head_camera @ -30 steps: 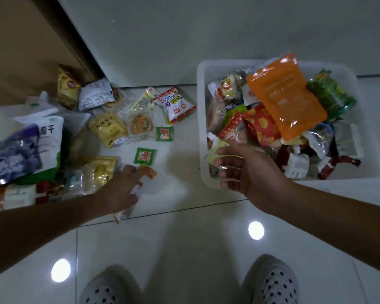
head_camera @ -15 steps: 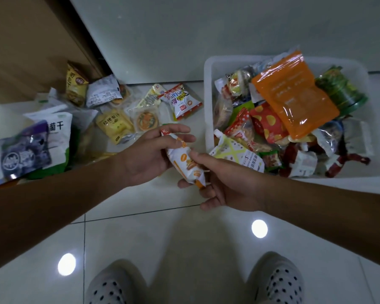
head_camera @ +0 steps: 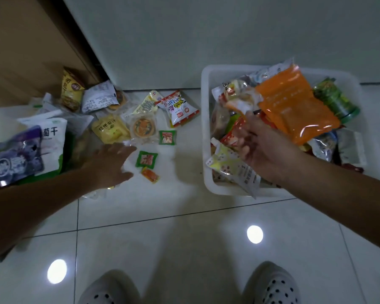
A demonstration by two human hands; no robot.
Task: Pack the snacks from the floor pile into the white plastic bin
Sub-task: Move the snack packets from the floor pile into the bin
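The white plastic bin (head_camera: 205, 128) stands on the floor at the right, heaped with snacks, a large orange pouch (head_camera: 294, 106) on top. My right hand (head_camera: 263, 150) reaches over the bin's left half, its fingertips pinching a blurred white-and-orange snack packet (head_camera: 239, 103) above the heap. The floor pile (head_camera: 110, 128) lies at the left. My left hand (head_camera: 110, 165) hovers palm down over it with fingers spread and nothing in them, just left of a green square packet (head_camera: 146, 159) and a small orange packet (head_camera: 150, 174).
A wooden door or cabinet (head_camera: 26, 51) and a pale wall (head_camera: 206, 40) border the pile and bin at the back. Large bags (head_camera: 20, 150) lie at the far left. My two dotted slippers (head_camera: 270, 286) stand on the glossy tiles below.
My left hand passed the white-and-orange packet to my right hand, then swung back left over the pile. My right hand carried the packet up over the bin.
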